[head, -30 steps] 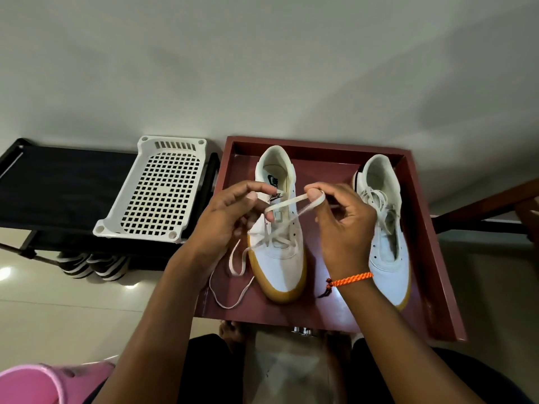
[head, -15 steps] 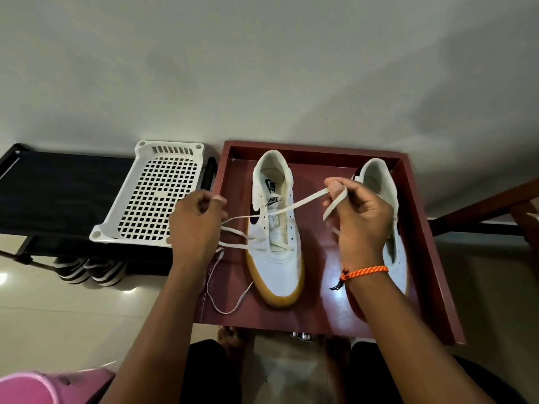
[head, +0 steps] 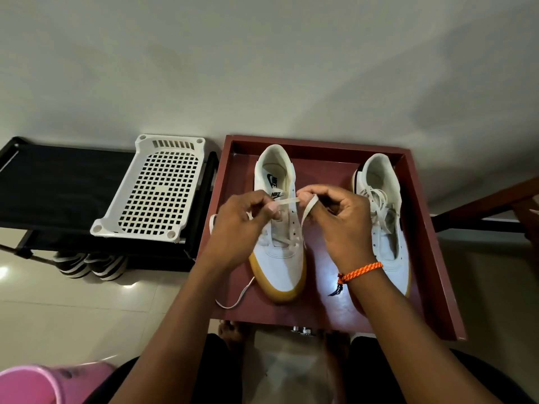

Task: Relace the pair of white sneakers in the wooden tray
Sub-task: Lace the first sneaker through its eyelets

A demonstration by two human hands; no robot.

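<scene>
While pinching the lace: both hands' grip; white basket beside the tray.

The tray is glossy red-brown lacquered wood. The sneakers look smooth white with matt rubber soles. The basket is white plastic; the floor shiny tile.

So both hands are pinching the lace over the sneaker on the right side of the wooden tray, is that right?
Not quite. The head view shows the left hand and right hand pinching the lace over the left sneaker in the wooden tray, not the right one.
</scene>
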